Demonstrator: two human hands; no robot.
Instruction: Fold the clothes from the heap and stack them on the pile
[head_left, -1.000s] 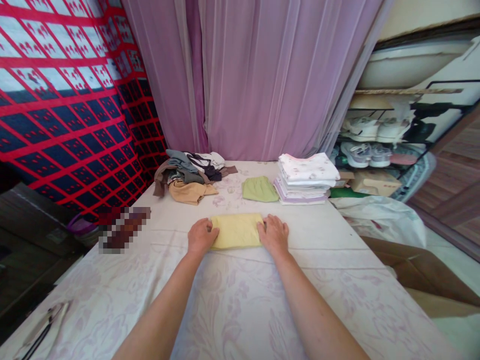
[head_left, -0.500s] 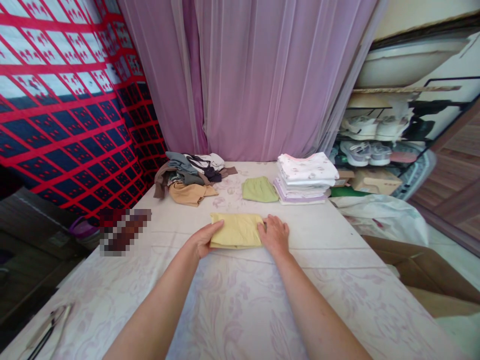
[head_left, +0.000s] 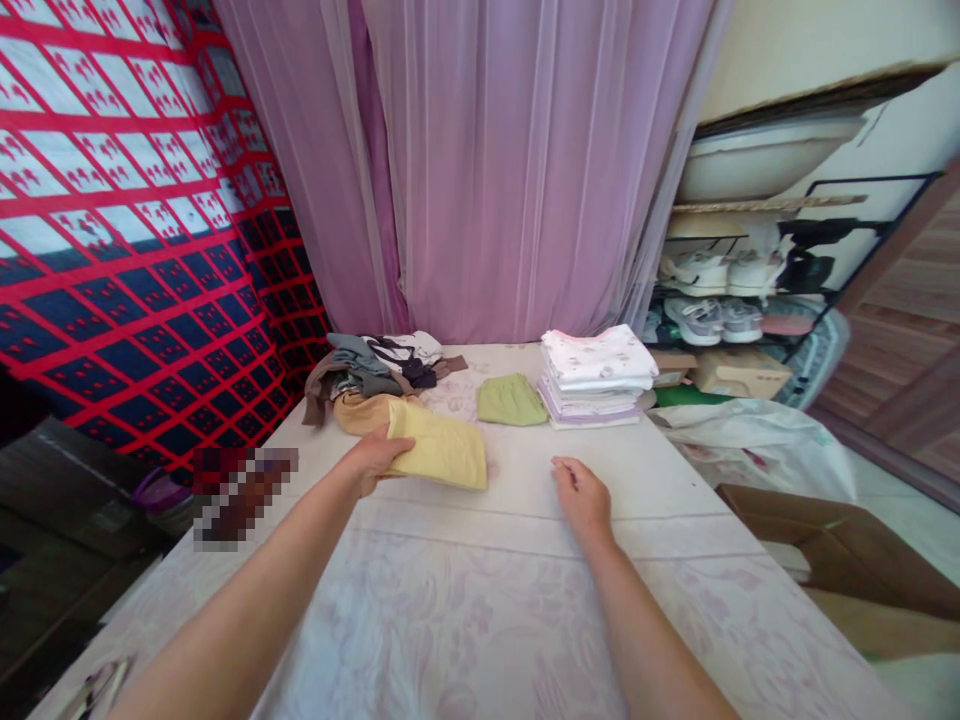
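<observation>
A folded yellow garment (head_left: 442, 447) is gripped at its left edge by my left hand (head_left: 377, 457), thumb on top and fingers underneath. It is held tilted over the bed-like surface, its right end free. My right hand (head_left: 583, 492) is apart from it to the right, fingers curled in and nothing seen in them. Beyond the hands lies a folded green garment (head_left: 512, 400). Right beside that stands a stack of folded clothes (head_left: 598, 375), white and lilac, with a white printed one on top. A loose heap of clothes (head_left: 367, 365) lies at the back left; an orange-tan garment (head_left: 352, 408) is partly behind the yellow one.
The surface wears a pale floral cover (head_left: 450, 600). Purple curtains (head_left: 510, 180) hang behind it, and a red-and-black patterned cloth (head_left: 112, 300) on the left. Past the right edge are an open cardboard box (head_left: 847, 545) and a shoe rack (head_left: 720, 290).
My left hand has lifted the yellow garment and shifted it left, tilting it. My right hand has let go of it, drawn away to the right and curled its fingers.
</observation>
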